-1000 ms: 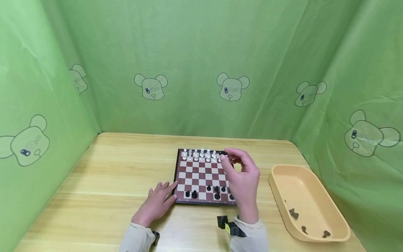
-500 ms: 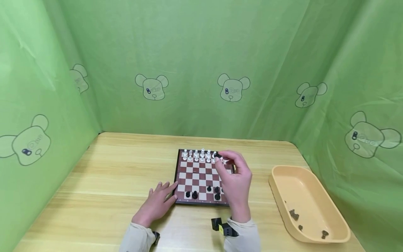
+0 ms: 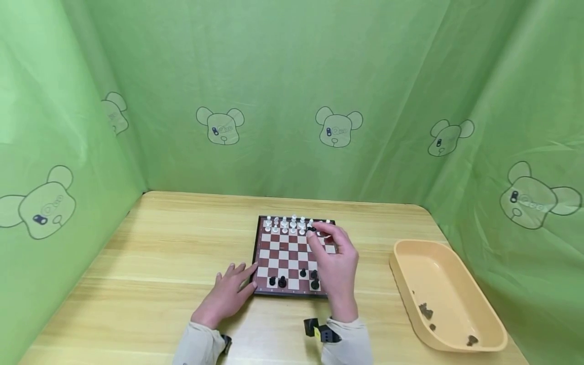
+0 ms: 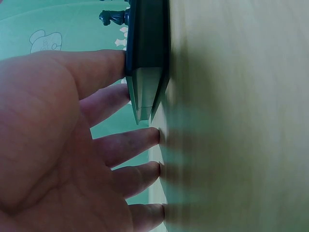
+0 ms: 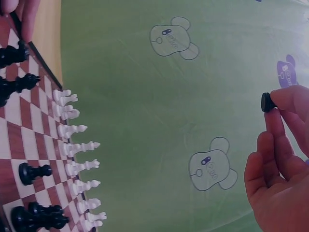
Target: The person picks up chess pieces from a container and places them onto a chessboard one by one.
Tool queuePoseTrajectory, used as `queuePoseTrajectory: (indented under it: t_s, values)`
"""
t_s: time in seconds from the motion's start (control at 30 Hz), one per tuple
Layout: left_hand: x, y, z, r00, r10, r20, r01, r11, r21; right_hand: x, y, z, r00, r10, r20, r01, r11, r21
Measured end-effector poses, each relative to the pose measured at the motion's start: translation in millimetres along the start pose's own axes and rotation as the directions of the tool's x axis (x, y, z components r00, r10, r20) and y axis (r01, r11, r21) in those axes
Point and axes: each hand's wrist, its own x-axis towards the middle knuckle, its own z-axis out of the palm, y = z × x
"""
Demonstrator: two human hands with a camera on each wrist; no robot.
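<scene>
My right hand [image 3: 338,268] pinches a small black chess piece [image 3: 311,230] between thumb and fingertips. In the right wrist view the round base of this black piece [image 5: 266,102] faces the camera; the rest is hidden by the fingers. The hand hangs over the right half of the chessboard [image 3: 277,254]. My left hand [image 3: 228,296] lies at the board's near left corner, fingers spread. In the left wrist view the thumb [image 4: 104,67] touches the board's side and several fingertips touch the table. White chess pieces [image 3: 293,223] fill the far rows; a black pawn [image 3: 303,272] stands nearer.
A peach plastic tray [image 3: 433,274] stands on the wooden table [image 3: 173,243] at right, with several dark pieces [image 3: 426,311] lying in it. Other black pieces [image 3: 282,282] stand along the board's near side. Green cloth [image 3: 274,76] walls surround the table.
My right hand has moved left and slightly nearer with the black chess piece. My left hand has stayed put. One small dark piece in the tray has shifted left.
</scene>
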Motion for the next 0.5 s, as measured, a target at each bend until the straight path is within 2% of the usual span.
queuePoseTrajectory:
  t_s: [0.2,0.5]
  values:
    - [-0.5,-0.4,-0.6,1.0,0.0,0.002,0.0,1.0,0.002,-3.5,8.6,2.6,0.998,0.054,0.023,-0.053,0.997,-0.052]
    - [0.2,-0.6,-0.9,1.0,-0.005,0.005,0.005,1.0,-0.001,-6.6,30.7,8.4,0.992,0.082,0.099,-0.067,0.986,-0.152]
